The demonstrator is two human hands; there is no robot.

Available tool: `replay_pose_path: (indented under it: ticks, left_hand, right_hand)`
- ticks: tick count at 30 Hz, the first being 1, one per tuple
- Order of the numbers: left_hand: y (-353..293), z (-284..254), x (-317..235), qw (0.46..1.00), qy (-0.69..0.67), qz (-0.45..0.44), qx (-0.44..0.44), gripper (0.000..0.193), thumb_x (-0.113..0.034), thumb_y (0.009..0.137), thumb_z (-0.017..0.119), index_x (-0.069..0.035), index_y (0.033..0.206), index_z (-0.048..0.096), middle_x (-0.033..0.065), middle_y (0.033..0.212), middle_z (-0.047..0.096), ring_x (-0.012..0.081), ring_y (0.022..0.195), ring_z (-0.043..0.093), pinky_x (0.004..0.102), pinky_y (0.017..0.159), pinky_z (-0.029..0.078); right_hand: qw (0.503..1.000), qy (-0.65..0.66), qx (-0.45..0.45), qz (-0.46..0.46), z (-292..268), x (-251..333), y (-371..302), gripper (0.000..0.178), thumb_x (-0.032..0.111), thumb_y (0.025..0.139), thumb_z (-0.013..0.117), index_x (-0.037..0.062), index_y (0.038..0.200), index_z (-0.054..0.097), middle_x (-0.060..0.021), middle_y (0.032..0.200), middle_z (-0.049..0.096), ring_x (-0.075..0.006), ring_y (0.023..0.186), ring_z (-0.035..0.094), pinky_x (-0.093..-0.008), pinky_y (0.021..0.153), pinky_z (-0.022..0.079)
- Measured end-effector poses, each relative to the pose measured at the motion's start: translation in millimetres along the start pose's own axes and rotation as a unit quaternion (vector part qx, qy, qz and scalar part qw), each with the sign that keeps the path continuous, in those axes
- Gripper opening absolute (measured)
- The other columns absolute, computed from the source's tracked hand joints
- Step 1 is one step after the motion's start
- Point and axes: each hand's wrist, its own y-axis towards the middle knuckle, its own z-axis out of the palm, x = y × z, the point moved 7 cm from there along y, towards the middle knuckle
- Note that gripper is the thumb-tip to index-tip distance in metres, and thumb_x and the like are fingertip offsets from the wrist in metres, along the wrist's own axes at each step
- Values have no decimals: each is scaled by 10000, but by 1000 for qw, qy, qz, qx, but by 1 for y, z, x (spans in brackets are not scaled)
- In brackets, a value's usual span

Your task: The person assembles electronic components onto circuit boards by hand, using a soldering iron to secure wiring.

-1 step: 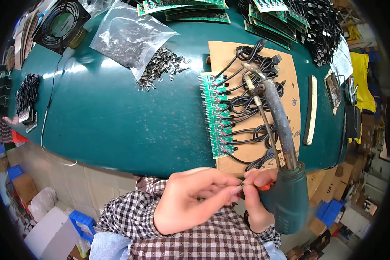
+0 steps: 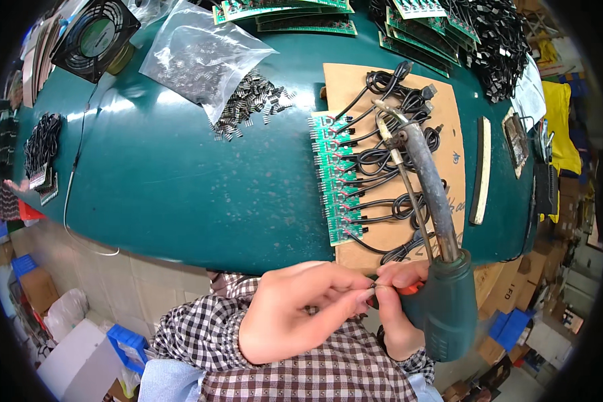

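A soldering iron (image 2: 449,305) with a dark green handle, an orange trigger and a thin feed tube along its metal barrel stands tip up at the right. Behind its handle is my right hand (image 2: 396,311), closed on it, the rest of the fingers hidden. The right thumb and forefinger also pinch one end of a short thin wire (image 2: 380,286). My left hand (image 2: 305,308) is closed, thumb and fingertips pinching the same wire just left of it. Beyond the hands lies a row of green circuit boards (image 2: 337,181) with black cables (image 2: 375,157) attached, on a cardboard sheet (image 2: 442,167).
On the green table (image 2: 181,208) a clear bag (image 2: 197,57) spills small black metal-pinned parts (image 2: 251,100). A fan (image 2: 95,37) stands far left. Stacked boards (image 2: 301,20) and a cable heap (image 2: 502,47) lie at the back. A pale strip (image 2: 480,171) is at right.
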Motion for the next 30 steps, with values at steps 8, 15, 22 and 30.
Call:
replay_pose_path:
  ticks: [8, 15, 22, 30]
  left_hand:
    - [8, -39, 10, 977, 100, 65, -177, 87, -45, 828, 560, 34, 852, 533, 90, 753, 606, 103, 629, 590, 209, 570, 500]
    - [26, -49, 27, 972, 67, 72, -212, 76, -36, 839, 535, 33, 864, 517, 90, 749, 599, 108, 623, 590, 206, 565, 501]
    - [25, -46, 28, 974, 25, 60, -219, 91, -51, 840, 539, 35, 854, 514, 91, 756, 598, 121, 656, 607, 210, 570, 505]
    - [27, -46, 27, 974, 44, 42, -220, 100, -55, 838, 546, 37, 863, 518, 84, 748, 598, 119, 663, 611, 207, 565, 505]
  right_hand:
    - [994, 76, -41, 60, -4, -9, -16, 311, 39, 758, 559, 2, 1044, 442, -106, 884, 515, -223, 764, 551, -382, 744, 456]
    - [986, 102, -71, 114, -20, -25, -46, 367, 122, 764, 589, 2, 1067, 420, -101, 864, 500, -217, 776, 536, -405, 744, 445]
    - [986, 126, -95, 50, -30, -32, -65, 351, 154, 794, 568, 0, 1068, 412, -89, 851, 502, -208, 736, 536, -409, 720, 448]
    - [988, 114, -89, 57, -27, -30, -67, 376, 190, 812, 551, -18, 1085, 397, -100, 860, 502, -219, 735, 539, -404, 701, 471]
